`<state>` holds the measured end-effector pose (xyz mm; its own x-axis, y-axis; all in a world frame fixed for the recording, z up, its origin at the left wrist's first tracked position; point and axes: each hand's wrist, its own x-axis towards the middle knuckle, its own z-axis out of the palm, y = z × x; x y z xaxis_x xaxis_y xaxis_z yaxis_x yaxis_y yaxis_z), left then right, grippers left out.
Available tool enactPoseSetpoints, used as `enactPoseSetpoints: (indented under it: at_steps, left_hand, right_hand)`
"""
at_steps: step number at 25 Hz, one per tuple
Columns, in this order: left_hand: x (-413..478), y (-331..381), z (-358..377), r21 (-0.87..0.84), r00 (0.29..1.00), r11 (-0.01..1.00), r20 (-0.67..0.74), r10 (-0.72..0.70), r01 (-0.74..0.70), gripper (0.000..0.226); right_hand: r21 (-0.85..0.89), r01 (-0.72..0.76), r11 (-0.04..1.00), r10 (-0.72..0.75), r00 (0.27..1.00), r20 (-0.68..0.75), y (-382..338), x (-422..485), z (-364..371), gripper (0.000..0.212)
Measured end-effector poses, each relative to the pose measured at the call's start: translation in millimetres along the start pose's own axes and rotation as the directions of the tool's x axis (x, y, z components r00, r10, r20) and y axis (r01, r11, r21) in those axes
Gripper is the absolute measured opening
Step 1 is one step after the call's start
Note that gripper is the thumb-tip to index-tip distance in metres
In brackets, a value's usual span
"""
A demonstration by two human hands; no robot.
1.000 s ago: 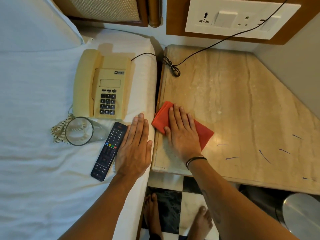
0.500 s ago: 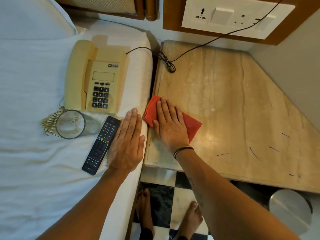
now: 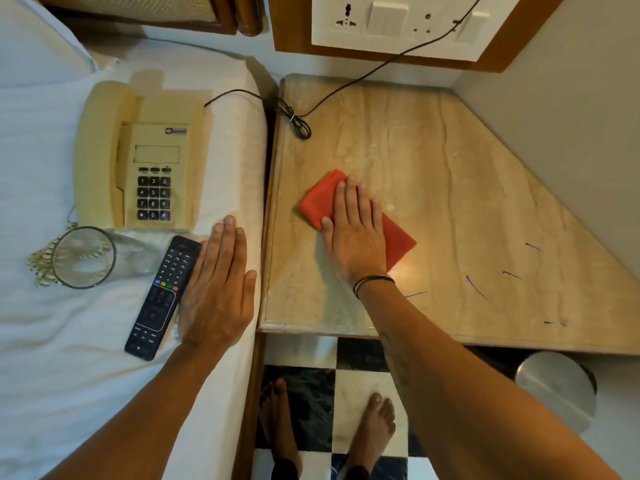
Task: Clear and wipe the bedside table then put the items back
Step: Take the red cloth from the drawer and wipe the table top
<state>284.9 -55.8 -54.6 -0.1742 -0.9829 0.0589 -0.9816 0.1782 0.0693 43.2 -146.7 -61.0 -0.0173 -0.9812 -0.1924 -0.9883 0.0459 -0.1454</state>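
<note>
red cloth (image 3: pixel 320 202) slid farther onto the bedside table (image 3: pixel 457 188), half hidden under the flat right hand (image 3: pixel 356 235); left hand (image 3: pixel 218 292) flat.

A bed (image 3: pixel 52 393) with a white sheet fills the left side, and a white pillow (image 3: pixel 31 53) lies at its upper left corner. Behind it stands a wooden headboard (image 3: pixel 138 8) with a woven panel. On the back wall a white socket plate (image 3: pixel 391 26) sits on a brown wooden board (image 3: pixel 291 26). A thin black cable (image 3: pixel 346 84) runs down across the plate, and its slack is tied in a small bundle (image 3: pixel 298 121) just beside the bed's edge. The floor (image 3: pixel 360 375) has black and white tiles, and two bare feet (image 3: pixel 374 427) stand on it. At the lower right is a round metal thing (image 3: pixel 554 386), perhaps a bin. A plain grey wall (image 3: pixel 571 98) closes the right side
</note>
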Motion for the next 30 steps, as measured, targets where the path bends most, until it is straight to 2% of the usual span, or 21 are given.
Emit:
enactPoseSetpoints:
  at_steps: [1,4,6,9,11,13,16,18,20,22,25,28,30]
  left_hand:
    - [0.9,0.6,-0.1,0.009,1.0,1.0,0.009,-0.004,0.004,0.068]
    - [1.2,1.7,-3.9,0.005,1.0,1.0,0.013,-0.013,0.013,0.067]
    - [2.0,1.7,-2.1,0.003,1.0,1.0,0.0,-0.001,0.001,0.068]
    - [1.4,0.8,2.7,0.002,1.0,1.0,-0.017,-0.001,0.001,0.07]
    - [-0.4,-0.1,4.6,0.024,1.0,1.0,-0.015,-0.006,0.007,0.07]
    - [0.3,1.4,2.4,0.032,1.0,0.999,-0.011,-0.001,0.001,0.069]
    - [2.8,2.9,-1.1,0.026,1.0,1.0,0.015,-0.011,0.011,0.069]
    - [1.5,4.8,-3.9,0.021,1.0,1.0,0.008,-0.02,0.02,0.068]
    - [0.6,3.2,-2.9,0.025,1.0,1.0,0.009,-0.013,0.013,0.068]
    - [0.8,2.3,-2.7,0.027,1.0,1.0,0.005,-0.002,0.002,0.069]
    - [0.8,3.5,-3.1,0.04,1.0,0.999,0.001,-0.001,0.001,0.07]
    - [0.6,2.8,-5.7,0.057,1.0,0.998,0.023,0.004,-0.005,0.07]
    - [2.5,5.9,-9.0,0.061,1.0,0.998,0.028,0.006,-0.008,0.07]
  right_hand:
    - [0.003,0.034,0.999,-0.034,0.999,-0.008,-9.2,0.4,2.8,0.069]
    - [-0.019,0.324,0.946,-0.324,0.946,0.03,-22.6,-76.4,27.2,0.069]
    - [-0.013,0.381,0.925,-0.38,0.924,0.028,6.1,-122.9,32.9,0.07]
    - [-0.054,0.273,0.961,-0.272,0.962,0.009,54.8,-94.9,22.1,0.07]
    - [-0.065,0.127,0.99,-0.129,0.991,-0.023,51.6,-41.8,7.6,0.068]
    - [-0.04,0.052,0.998,-0.053,0.998,-0.037,25.2,3.1,-0.2,0.068]
    - [-0.034,0.18,0.983,-0.181,0.983,-0.038,-15.0,1.3,12.2,0.068]
    - [-0.033,0.329,0.944,-0.33,0.944,-0.023,-22.8,-49.8,28.5,0.068]
    - [-0.014,0.39,0.921,-0.39,0.921,-0.022,-7.8,-109.9,41.7,0.068]
    - [-0.012,0.347,0.938,-0.347,0.937,-0.027,23.8,-141.4,43.8,0.069]
    - [-0.047,0.228,0.972,-0.23,0.973,-0.034,56.8,-131.7,32.9,0.069]
    - [-0.007,0.083,0.997,-0.083,0.994,-0.071,39.9,-93.3,23.7,0.069]
    - [0.004,0.042,0.999,-0.041,0.996,-0.077,25.9,-82.1,26.4,0.068]
